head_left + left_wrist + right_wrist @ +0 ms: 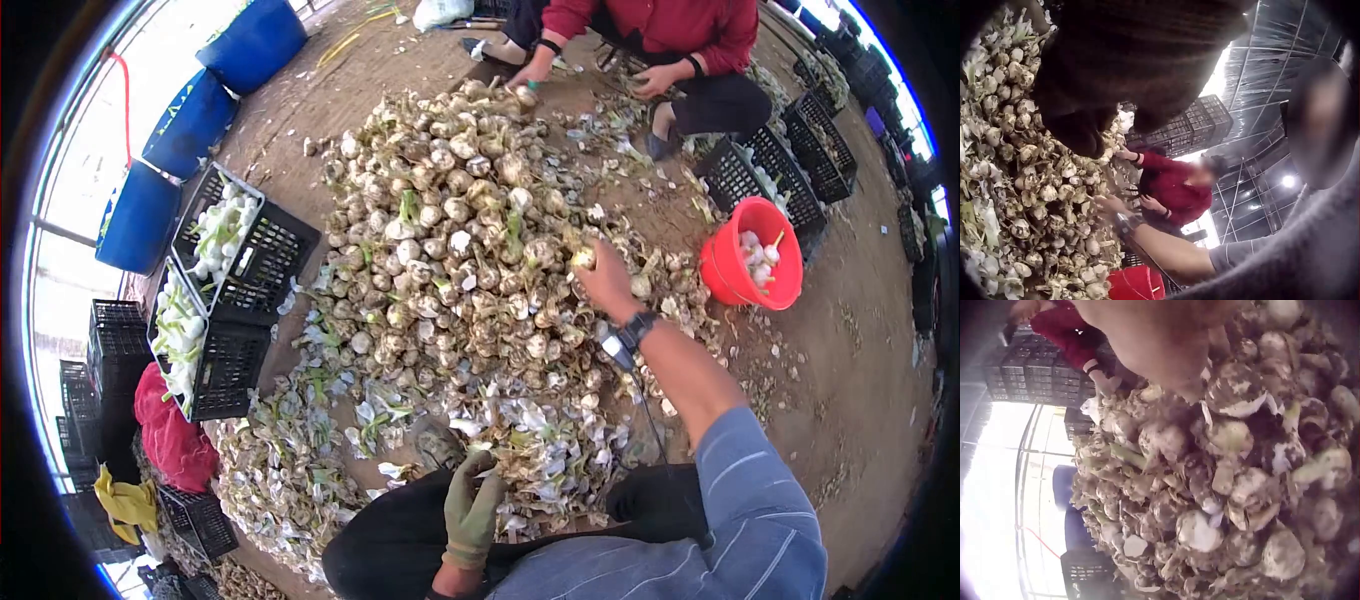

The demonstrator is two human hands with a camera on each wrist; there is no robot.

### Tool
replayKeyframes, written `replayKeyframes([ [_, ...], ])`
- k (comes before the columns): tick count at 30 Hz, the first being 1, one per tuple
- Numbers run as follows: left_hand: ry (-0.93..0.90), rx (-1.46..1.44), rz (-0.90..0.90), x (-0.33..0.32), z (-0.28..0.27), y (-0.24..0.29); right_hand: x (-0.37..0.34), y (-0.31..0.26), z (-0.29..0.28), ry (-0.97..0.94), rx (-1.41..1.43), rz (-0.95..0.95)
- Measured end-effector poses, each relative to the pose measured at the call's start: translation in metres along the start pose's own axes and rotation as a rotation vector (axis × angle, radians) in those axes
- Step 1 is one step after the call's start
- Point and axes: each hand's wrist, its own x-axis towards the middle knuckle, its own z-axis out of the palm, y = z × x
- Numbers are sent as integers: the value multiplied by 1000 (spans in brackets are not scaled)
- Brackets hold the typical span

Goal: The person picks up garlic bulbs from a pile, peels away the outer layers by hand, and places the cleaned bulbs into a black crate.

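Observation:
The bare right hand (608,284), with a watch on its wrist, is at the right side of a large heap of garlic bulbs (460,210). Its fingertips pinch a pale bulb (583,258). In the right wrist view the hand (1160,347) hangs over the heap (1197,531), its fingertips partly hidden. The left hand (470,512), in a green glove, is held above the lap near the loose peelings (545,450), fingers loosely bent, with nothing plainly held. In the left wrist view it is a large dark shape (1091,81) over the heap.
A red bucket (727,265) with some bulbs stands at the right. Black crates (262,262) of white trimmed garlic are on the left, with blue barrels (140,218) behind. Another person in red (670,30) sits across the heap, beside more crates (730,178).

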Motion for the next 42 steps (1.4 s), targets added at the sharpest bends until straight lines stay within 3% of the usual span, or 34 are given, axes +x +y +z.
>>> replayKeyframes([
  [1, -8, -1, 21, 0, 2, 1, -14, -37, -32, -186, 295, 196],
  [2, -17, -3, 42, 1, 4, 1, -37, -52, -42, -180, 256, 61],
  [4, -38, -64, 49, -1, 8, 2, -85, -108, -81, -485, 553, 160],
  [5, -52, -121, 36, -1, 12, 5, -114, -120, -88, -538, 542, 55],
  [6, -67, -177, 25, -2, 17, 9, -142, -136, -92, -576, 732, -33],
  [7, -130, -301, 30, -3, 22, 16, -171, -153, -100, -563, 678, -72],
  [8, -194, -424, 32, -6, 28, 23, -201, -154, -86, -569, 829, -62],
  [9, -260, -544, 33, -12, 30, 26, -217, -169, -99, -610, 712, -137],
  [14, -327, -447, 159, -30, 21, 18, -257, -187, -120, -234, 655, -403],
  [17, -310, -317, 321, -40, 21, 6, -272, -190, -142, -331, 618, -238],
  [21, -263, -184, 572, -46, 19, -12, -296, -198, -145, -324, 781, -83],
  [22, -289, -175, 560, -46, 17, -16, -301, -198, -143, -305, 803, -52],
  [26, -179, 276, 992, -48, 10, -9, -320, -204, -138, -220, 953, 116],
  [29, -138, 449, 945, -64, 8, -2, -327, -202, -134, -236, 1033, 169],
  [34, -68, 589, 1259, -60, 2, -5, -330, -208, -143, -288, 1143, 215],
  [38, -57, 662, 1277, -63, -4, -2, -334, -195, -129, -359, 1190, 226],
  [41, -178, 436, 1008, -68, -6, -1, -335, -199, -141, -406, 1130, 229],
  [42, -253, 298, 844, -71, -5, 1, -334, -198, -144, -440, 1048, 195],
])
